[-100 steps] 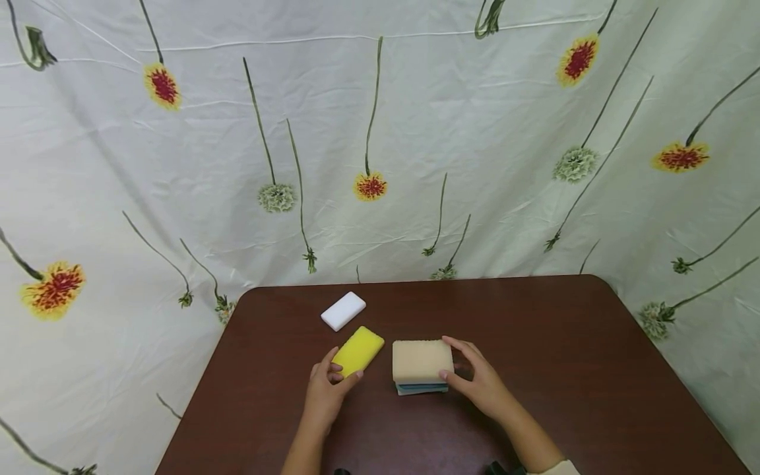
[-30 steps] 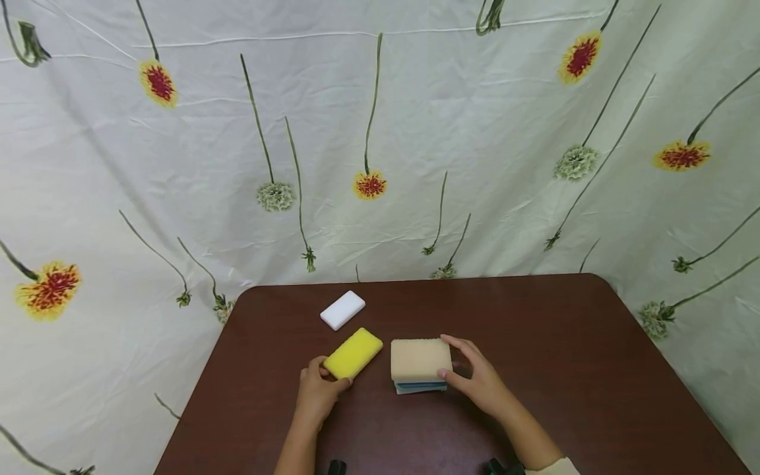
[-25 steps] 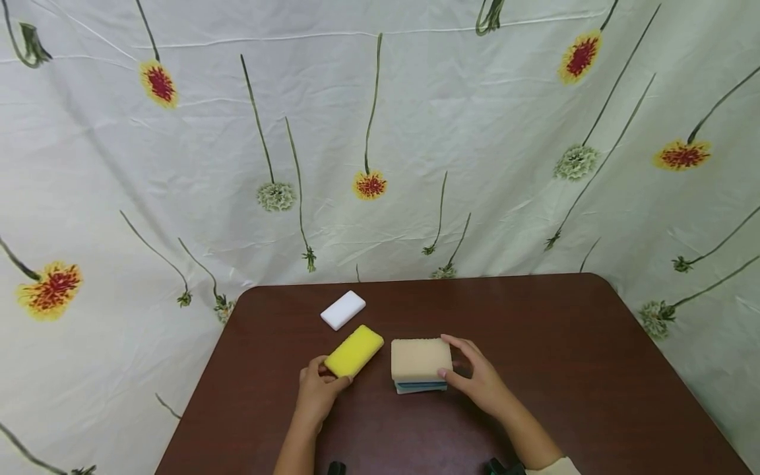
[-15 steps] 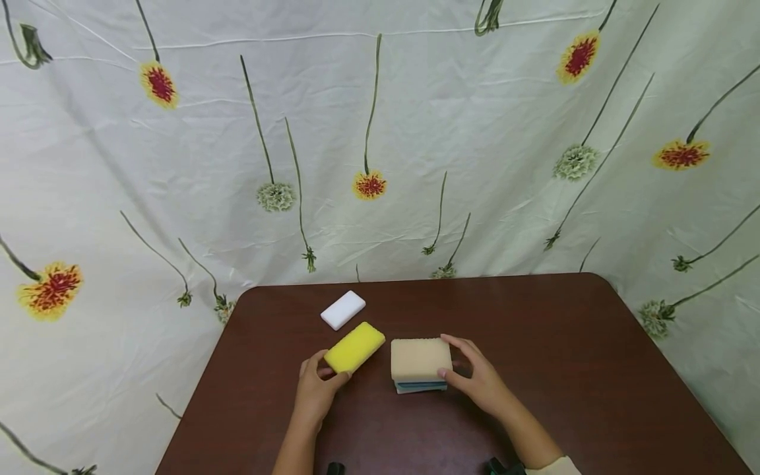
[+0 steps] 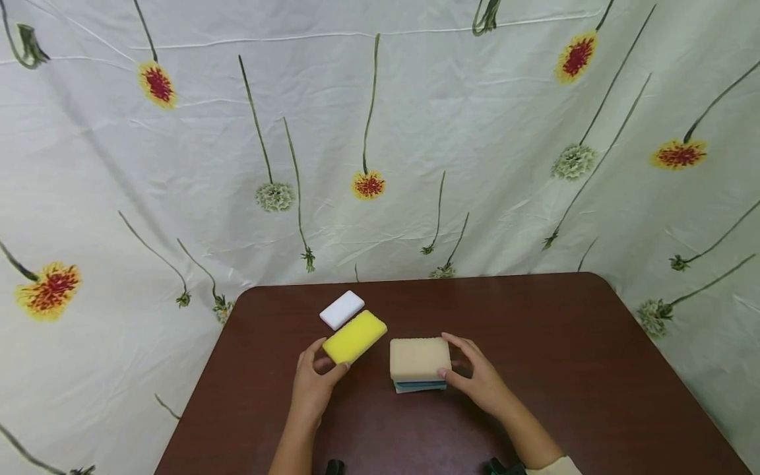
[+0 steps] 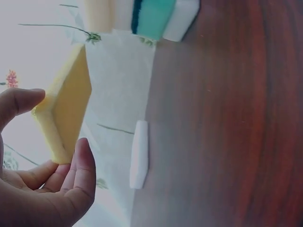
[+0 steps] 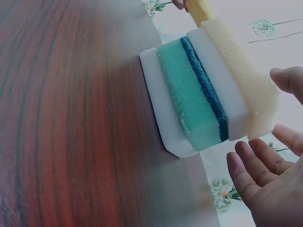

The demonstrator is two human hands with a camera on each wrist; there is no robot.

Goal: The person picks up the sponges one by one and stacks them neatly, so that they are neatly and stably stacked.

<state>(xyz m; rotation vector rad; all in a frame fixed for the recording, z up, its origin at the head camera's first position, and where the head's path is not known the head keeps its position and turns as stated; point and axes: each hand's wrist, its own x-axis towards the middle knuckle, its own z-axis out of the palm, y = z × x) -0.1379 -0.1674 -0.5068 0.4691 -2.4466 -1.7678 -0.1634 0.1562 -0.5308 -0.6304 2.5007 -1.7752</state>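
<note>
My left hand (image 5: 313,379) pinches a yellow sponge (image 5: 355,336) by its near-left end, thumb on one side and fingers on the other. In the left wrist view the yellow sponge (image 6: 71,101) is off the table and tilted. To its right stands a stack topped by a beige sponge (image 5: 420,358). Below that, in the right wrist view, come a white block (image 7: 220,85), a teal sponge (image 7: 189,97) with a dark blue scouring layer, and another white block (image 7: 165,104) at the bottom. My right hand (image 5: 483,382) holds the beige sponge's right end between thumb and index finger.
A white block (image 5: 342,310) lies flat on the dark brown table (image 5: 534,323), just beyond the yellow sponge. Behind the table's far edge hangs a pale cloth (image 5: 332,99) printed with flowers. Dark objects show at the bottom edge near both wrists.
My left hand has shifted its grip on the yellow sponge and raised it up and away, closer to the loose white block. The right hand and the stack have stayed put.
</note>
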